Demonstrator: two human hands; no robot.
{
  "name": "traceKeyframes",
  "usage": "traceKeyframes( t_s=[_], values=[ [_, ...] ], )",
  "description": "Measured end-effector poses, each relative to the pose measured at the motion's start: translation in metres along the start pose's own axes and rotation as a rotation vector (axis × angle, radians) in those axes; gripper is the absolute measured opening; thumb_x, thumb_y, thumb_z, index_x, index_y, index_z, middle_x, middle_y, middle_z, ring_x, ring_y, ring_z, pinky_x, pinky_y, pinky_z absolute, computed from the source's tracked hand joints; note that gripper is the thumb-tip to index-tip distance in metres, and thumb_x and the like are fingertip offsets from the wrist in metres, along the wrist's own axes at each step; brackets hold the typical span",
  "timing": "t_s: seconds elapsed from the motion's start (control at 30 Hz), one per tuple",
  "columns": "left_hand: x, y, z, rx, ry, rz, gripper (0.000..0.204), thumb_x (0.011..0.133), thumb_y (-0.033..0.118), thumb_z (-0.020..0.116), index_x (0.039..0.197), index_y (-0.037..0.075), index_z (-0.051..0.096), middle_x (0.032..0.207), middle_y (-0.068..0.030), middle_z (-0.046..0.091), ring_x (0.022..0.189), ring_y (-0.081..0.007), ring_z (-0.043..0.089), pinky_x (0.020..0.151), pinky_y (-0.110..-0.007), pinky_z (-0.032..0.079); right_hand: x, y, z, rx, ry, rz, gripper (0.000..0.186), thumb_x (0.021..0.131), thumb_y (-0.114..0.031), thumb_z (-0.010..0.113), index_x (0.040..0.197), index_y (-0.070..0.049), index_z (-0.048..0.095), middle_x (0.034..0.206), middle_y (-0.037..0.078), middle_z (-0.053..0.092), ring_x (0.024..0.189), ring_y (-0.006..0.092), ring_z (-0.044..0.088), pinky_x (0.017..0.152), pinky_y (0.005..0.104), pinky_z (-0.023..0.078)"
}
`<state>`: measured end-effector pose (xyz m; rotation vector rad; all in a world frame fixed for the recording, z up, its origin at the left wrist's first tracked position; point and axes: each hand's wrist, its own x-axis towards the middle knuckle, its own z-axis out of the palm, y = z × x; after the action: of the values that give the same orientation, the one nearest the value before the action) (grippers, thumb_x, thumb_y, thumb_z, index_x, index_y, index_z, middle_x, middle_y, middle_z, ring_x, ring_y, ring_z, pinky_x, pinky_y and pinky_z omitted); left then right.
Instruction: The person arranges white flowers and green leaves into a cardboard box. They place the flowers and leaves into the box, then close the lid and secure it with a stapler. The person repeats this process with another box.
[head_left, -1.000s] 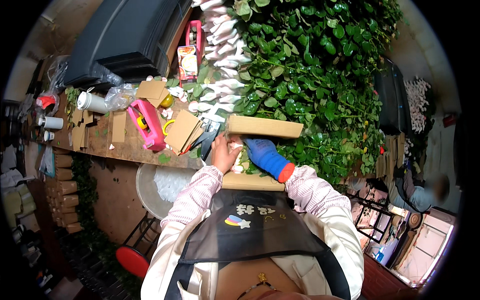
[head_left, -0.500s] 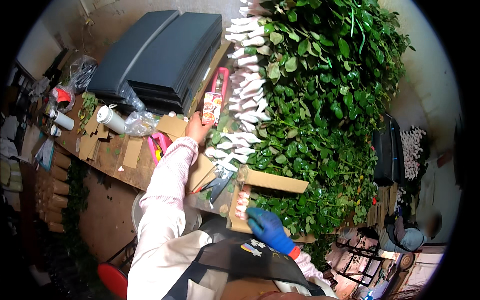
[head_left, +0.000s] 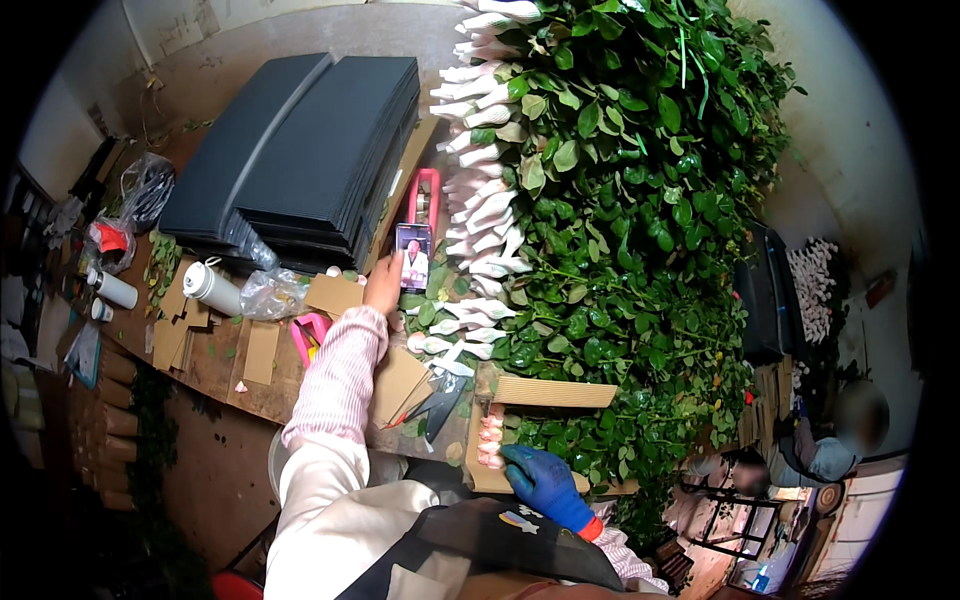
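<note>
Seen from the head camera, a shallow brown cardboard box (head_left: 545,395) lies on the wooden tabletop (head_left: 225,365) just in front of the person's body, its long flap open toward the greenery. A short row of pale pink rosebuds (head_left: 490,440) sits inside it at the near left end, packed side by side. The right hand (head_left: 540,483), in a blue glove, rests on the box's near edge right beside those buds, fingers curled loosely over the cardboard; whether it pinches anything cannot be told.

The left hand (head_left: 385,282), bare and coming out of a pink striped sleeve, reaches far across the tabletop to a phone (head_left: 413,256) that stands propped up with its screen lit. The fingertips touch the phone's lower left edge; the hand is narrow, fingers together, not wrapped around it. Behind the phone is a pink holder (head_left: 425,195).

To the right a large heap of green leafy stems (head_left: 640,230) covers the surface, with a column of white-wrapped flower heads (head_left: 485,190) along its left border. Stacked dark flat sheets (head_left: 300,150) fill the far left of the tabletop. Near the left arm lie loose cardboard pieces (head_left: 335,295), a crumpled clear plastic bag (head_left: 272,292) and a white bottle (head_left: 212,287) on its side.
</note>
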<state>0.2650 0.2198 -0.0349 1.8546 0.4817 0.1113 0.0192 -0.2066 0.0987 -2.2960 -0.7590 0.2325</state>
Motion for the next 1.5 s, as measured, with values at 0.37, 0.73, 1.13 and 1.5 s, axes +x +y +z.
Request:
traceKeyframes(
  t_s=[0.37, 0.73, 1.13, 1.5],
  values=[
    [-0.122, 0.056, -0.079, 0.241, 0.400, 0.440, 0.022, 0.096, 0.015, 0.073, 0.115, 0.004, 0.072, 0.109, -0.0141, 0.070, 0.097, -0.0319, 0.070, 0.085, -0.040, 0.055, 0.002, 0.001, -0.003, 0.079, -0.114, 0.032, 0.029, 0.096, -0.020, 0.068, 0.122, -0.008, 0.071, 0.116, 0.019, 0.073, 0.100, 0.0395, 0.070, 0.088, 0.0472, 0.057],
    [0.013, 0.092, -0.049, 0.501, 0.248, 0.134, 0.038, 0.096, 0.036, 0.067, 0.111, 0.002, 0.076, 0.107, -0.0243, 0.075, 0.105, -0.0428, 0.070, 0.094, -0.050, 0.054, -0.002, -0.002, -0.005, 0.049, -0.040, -0.038, 0.030, 0.096, -0.018, 0.068, 0.125, -0.009, 0.071, 0.114, 0.018, 0.073, 0.100, 0.0386, 0.071, 0.086, 0.0446, 0.057],
    [0.010, 0.101, -0.082, 0.048, 0.621, 0.238, 0.035, 0.084, 0.031, 0.086, 0.092, 0.000, 0.072, 0.082, -0.0127, 0.076, 0.076, -0.0220, 0.072, 0.074, -0.038, 0.055, -0.003, -0.002, -0.001, 0.031, -0.032, -0.049, 0.033, 0.097, -0.023, 0.065, 0.127, -0.013, 0.070, 0.116, 0.017, 0.073, 0.098, 0.0389, 0.070, 0.084, 0.0479, 0.057],
    [-0.290, 0.205, -0.050, 0.230, 0.371, 1.193, 0.009, 0.091, 0.004, 0.071, 0.099, 0.007, 0.069, 0.091, -0.0058, 0.063, 0.074, -0.0185, 0.056, 0.064, -0.034, 0.048, 0.020, -0.023, -0.040, 0.782, -0.267, 0.131, 0.065, 0.097, -0.022, 0.072, 0.153, -0.002, 0.047, 0.138, 0.012, 0.063, 0.121, 0.0205, 0.066, 0.100, 0.0364, 0.055]
  ],
)
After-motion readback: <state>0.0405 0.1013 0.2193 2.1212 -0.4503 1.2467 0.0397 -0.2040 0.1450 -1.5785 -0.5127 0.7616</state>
